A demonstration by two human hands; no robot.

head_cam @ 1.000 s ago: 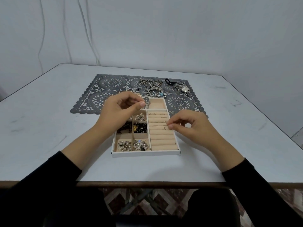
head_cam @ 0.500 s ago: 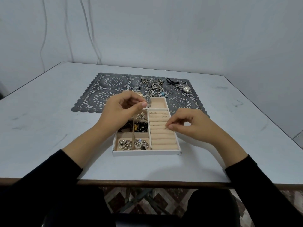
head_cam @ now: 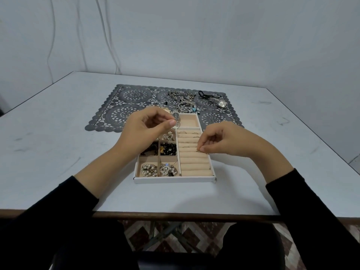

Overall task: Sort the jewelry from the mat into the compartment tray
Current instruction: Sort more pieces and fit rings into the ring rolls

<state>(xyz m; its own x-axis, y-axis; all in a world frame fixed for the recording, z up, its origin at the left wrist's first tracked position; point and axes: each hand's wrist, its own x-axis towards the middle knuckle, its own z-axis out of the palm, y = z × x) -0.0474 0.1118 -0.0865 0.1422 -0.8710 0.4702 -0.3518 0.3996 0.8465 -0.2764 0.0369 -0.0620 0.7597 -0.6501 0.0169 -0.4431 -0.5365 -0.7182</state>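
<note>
1. Left hand [head_cam: 144, 131]: fingers curled, thumb and forefinger pinching a small round silver charm [head_cam: 176, 123]. It is held above the far-left part of the tray, beside the far beige compartment.
2. Right hand [head_cam: 224, 139]: fingers curled, thumb and forefinger tips pressed together on a thin metal ring [head_cam: 198, 151] (only a sliver shows). The tips are down on the ring rolls, about midway along that section.
3. White-walled compartment tray with beige lining [head_cam: 175, 180]: sits on the pale grey table [head_cam: 58, 143], its far end overlapping the mat.
4. Tray contents:
   - near left: pearl-bead pieces [head_cam: 149, 170]
   - next to them: silver heart pieces [head_cam: 167, 169]
   - one row back: black beads [head_cam: 168, 150]
   - far rolls: a few slim rings [head_cam: 187, 132] slotted in
5. Dark grey lace-pattern mat [head_cam: 132, 98]: a tangle of silver chains [head_cam: 183, 100] lies on it just beyond the tray. A square-faced silver piece on a black cord [head_cam: 222, 103] sits to the right, apart from the tangle.
6. Both forearms are in black sleeves [head_cam: 58, 211].
</note>
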